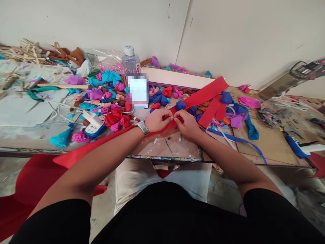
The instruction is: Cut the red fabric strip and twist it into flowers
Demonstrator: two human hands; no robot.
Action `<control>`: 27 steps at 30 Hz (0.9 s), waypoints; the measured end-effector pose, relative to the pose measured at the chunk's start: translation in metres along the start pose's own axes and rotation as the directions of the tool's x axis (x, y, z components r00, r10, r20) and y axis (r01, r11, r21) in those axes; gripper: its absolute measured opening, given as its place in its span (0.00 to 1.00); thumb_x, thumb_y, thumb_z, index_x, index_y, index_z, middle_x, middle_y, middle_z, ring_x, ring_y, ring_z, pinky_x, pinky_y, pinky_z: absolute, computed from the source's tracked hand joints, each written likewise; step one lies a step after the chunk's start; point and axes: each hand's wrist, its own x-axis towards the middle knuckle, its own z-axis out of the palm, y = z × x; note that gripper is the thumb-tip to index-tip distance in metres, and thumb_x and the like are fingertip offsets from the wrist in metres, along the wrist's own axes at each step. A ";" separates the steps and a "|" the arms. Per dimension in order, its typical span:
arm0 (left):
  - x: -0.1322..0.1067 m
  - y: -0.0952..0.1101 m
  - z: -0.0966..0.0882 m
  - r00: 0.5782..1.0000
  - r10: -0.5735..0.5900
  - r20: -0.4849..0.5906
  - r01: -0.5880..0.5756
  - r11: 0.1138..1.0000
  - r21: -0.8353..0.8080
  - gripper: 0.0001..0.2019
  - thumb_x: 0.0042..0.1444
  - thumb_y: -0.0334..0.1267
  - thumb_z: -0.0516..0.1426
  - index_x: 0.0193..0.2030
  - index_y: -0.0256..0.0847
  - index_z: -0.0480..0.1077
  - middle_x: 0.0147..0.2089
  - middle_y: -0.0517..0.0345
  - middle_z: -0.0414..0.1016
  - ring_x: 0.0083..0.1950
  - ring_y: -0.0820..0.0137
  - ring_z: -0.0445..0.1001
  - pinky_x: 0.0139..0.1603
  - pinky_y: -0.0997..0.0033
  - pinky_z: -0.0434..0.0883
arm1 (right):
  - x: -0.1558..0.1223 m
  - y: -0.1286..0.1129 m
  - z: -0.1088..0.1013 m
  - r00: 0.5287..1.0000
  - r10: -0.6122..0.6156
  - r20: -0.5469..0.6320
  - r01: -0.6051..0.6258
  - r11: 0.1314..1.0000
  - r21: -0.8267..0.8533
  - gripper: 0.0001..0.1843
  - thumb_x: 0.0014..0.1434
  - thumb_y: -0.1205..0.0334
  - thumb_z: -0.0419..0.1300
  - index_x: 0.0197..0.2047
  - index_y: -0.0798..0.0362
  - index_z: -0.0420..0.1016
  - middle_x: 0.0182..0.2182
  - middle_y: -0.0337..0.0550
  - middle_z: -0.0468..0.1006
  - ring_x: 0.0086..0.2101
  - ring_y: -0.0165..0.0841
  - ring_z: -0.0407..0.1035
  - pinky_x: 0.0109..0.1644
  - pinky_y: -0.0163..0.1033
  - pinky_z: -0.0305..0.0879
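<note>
Both hands meet over the near edge of the worktable, thumbs and forefingers pinched close together on a long red crepe paper strip [101, 144]. My left hand [159, 120], with a metal watch [143, 128] at its wrist, is closed on the strip. Just beside it my right hand [187, 124] is closed on the same strip; the exact fold between the fingertips is too small to make out. The strip's left part hangs over the table edge. Beyond my hands lies a wide red piece [207, 91], with shorter red pieces [213, 110] by it.
Rolled paper flowers [109, 95] in several colours heap behind my left hand, near a lit phone [138, 91] and a plastic bottle [130, 61]. A power strip [94, 128] and green-handled pliers [38, 94] lie left. A blue strip [243, 142] and cardboard [276, 142] are right.
</note>
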 end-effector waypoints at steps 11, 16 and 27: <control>-0.001 0.002 0.002 0.997 0.068 -0.048 -0.064 0.994 0.086 0.20 0.73 0.51 0.51 0.45 0.40 0.78 0.45 0.50 0.78 0.46 0.64 0.73 0.50 0.62 0.67 | 0.001 0.001 0.001 1.000 0.008 0.016 -0.008 1.000 -0.027 0.12 0.75 0.53 0.53 0.45 0.52 0.71 0.43 0.48 0.78 0.44 0.37 0.70 0.50 0.43 0.64; -0.001 -0.001 0.003 0.995 0.071 -0.067 -0.066 0.994 0.083 0.19 0.73 0.51 0.51 0.46 0.41 0.78 0.48 0.49 0.79 0.49 0.63 0.74 0.52 0.62 0.68 | 0.002 0.001 0.000 1.000 0.003 -0.024 -0.004 1.000 -0.013 0.12 0.74 0.53 0.56 0.46 0.52 0.74 0.44 0.48 0.80 0.44 0.37 0.71 0.52 0.43 0.65; -0.002 0.003 0.002 0.996 0.080 -0.031 -0.077 0.993 0.093 0.20 0.73 0.51 0.51 0.47 0.40 0.79 0.49 0.49 0.77 0.47 0.64 0.74 0.53 0.61 0.68 | 0.000 0.000 0.001 0.999 0.025 0.021 -0.025 1.000 -0.016 0.12 0.75 0.54 0.53 0.45 0.52 0.71 0.43 0.47 0.78 0.44 0.36 0.70 0.51 0.43 0.63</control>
